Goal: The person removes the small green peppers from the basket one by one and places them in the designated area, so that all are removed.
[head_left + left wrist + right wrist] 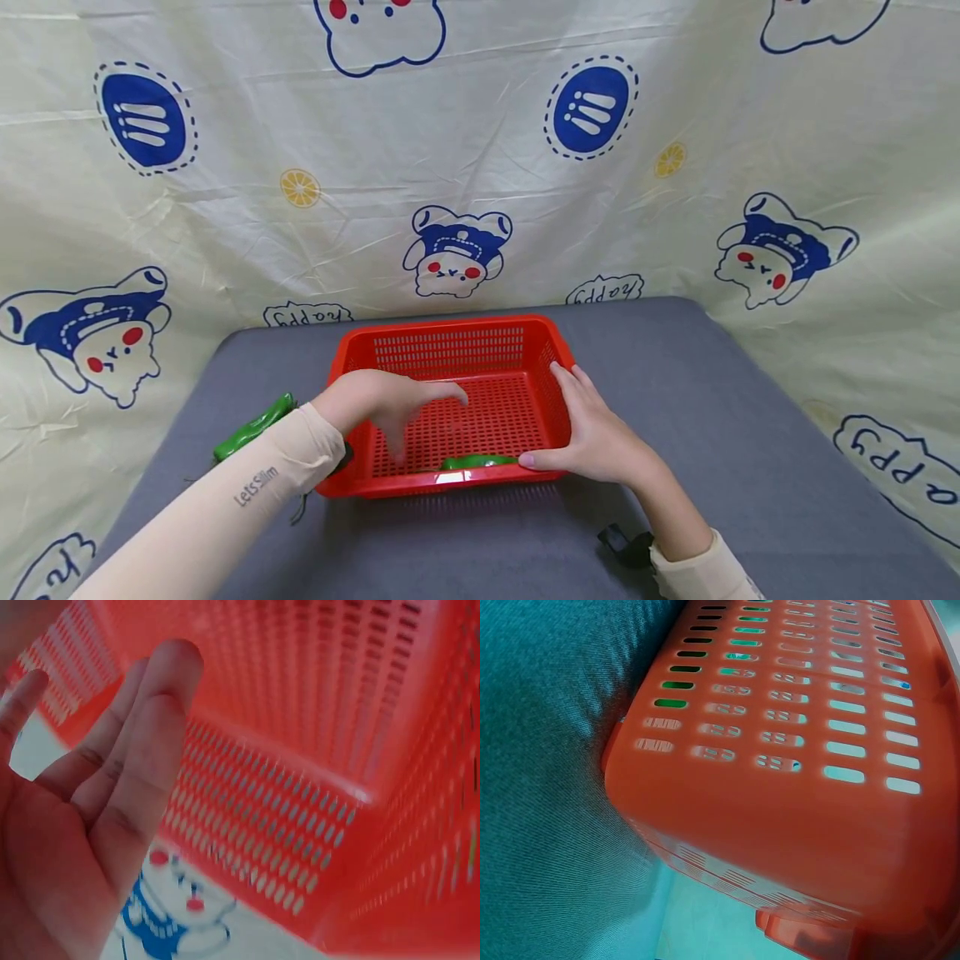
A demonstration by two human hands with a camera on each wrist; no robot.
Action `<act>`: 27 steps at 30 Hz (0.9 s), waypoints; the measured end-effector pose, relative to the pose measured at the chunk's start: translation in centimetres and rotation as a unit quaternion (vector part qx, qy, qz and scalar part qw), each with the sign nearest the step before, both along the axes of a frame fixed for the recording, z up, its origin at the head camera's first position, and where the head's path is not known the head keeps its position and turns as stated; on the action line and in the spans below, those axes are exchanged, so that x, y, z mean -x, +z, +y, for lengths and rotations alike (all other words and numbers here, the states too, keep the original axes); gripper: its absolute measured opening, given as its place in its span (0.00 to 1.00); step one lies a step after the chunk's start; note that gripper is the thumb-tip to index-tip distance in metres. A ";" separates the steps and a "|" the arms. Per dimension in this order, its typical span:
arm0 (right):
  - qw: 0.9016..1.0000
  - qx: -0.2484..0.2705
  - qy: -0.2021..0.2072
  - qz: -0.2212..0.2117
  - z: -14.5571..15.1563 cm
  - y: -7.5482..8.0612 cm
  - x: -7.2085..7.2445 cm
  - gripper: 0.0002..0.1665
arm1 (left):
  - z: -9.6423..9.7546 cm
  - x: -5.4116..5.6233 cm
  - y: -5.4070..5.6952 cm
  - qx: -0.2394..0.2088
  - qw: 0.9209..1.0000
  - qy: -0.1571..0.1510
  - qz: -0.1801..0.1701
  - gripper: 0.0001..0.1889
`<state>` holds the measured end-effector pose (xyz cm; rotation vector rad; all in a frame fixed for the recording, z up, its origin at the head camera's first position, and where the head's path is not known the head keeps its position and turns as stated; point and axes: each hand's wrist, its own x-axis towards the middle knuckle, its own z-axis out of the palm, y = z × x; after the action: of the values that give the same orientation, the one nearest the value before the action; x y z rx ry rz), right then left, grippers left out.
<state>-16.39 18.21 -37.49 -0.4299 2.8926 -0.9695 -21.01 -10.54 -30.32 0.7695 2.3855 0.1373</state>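
In the head view a red plastic basket with slotted walls sits on the table. My left hand hovers over its left half, thumb and fingers spread, holding nothing. The left wrist view shows its fingers extended before the basket's slotted wall. My right hand grips the basket's near right corner, thumb at the near rim and fingers at the right rim. A long green pepper lies inside along the near wall, partly hidden by the rim. The right wrist view shows the basket's outer wall, but no fingers.
Left of the basket, at least one green pepper lies on the grey tabletop, partly hidden by my left sleeve. A thin dark stem shows beside that sleeve. A printed curtain hangs behind the table.
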 end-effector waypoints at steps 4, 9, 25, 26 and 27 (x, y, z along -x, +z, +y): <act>1.000 0.002 -0.001 -0.001 0.0 0.0 0.0 0.76 | 1.6 -0.4 -1.0 0.047 0.998 -0.031 0.009 0.57; 1.000 0.001 0.002 0.004 0.0 0.0 0.0 0.76 | 3.0 -1.0 -2.0 0.086 0.995 -0.043 0.020 0.58; 1.000 0.000 0.006 0.003 0.1 0.1 -0.1 0.76 | 3.9 -0.4 -4.2 0.070 0.996 -0.041 -0.044 0.53; 1.000 0.000 0.006 0.002 0.1 0.1 -0.1 0.76 | 3.9 -0.3 -4.2 0.067 0.996 -0.044 -0.047 0.52; 1.000 0.000 0.005 0.002 0.1 0.1 -0.1 0.76 | 4.0 -0.2 -4.3 0.063 0.996 -0.046 -0.050 0.52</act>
<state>-16.31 18.33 -37.38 -0.4470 2.8911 -0.9684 -20.77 -6.58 -34.59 0.7924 2.2372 -0.0132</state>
